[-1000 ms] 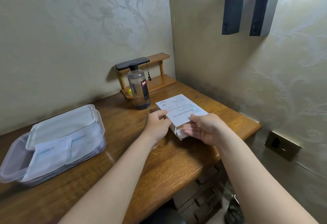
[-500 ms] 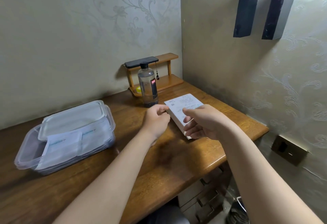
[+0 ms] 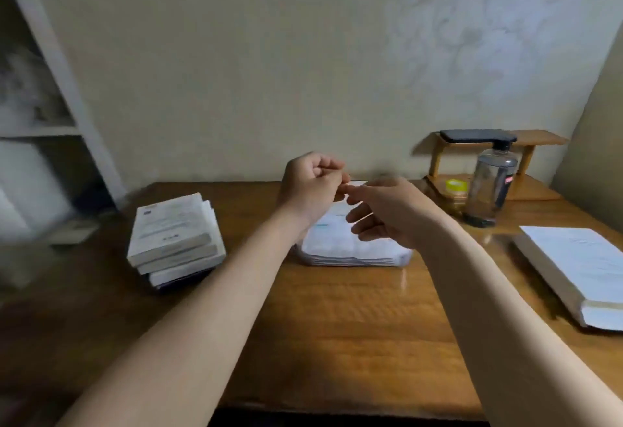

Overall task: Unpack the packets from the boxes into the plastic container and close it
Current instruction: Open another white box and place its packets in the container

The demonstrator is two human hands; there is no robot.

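Note:
The clear plastic container sits mid-desk, white packets showing through its wall; my hands hide its top. Both hands hover just above it. My left hand has its fingers curled into a loose fist with nothing visible in it. The fingers of my right hand are loosely extended and empty, one fingertip meeting the left hand's fingertips. A stack of white boxes stands to the left of the container. One flat white box lies at the desk's right edge.
A clear water bottle stands at the back right, in front of a small wooden shelf with a black phone on top and a yellow object beneath. A white shelving unit stands at the far left.
The view has swung left. Both hands have let go of the white box, which now lies at the right, and have moved above the container.

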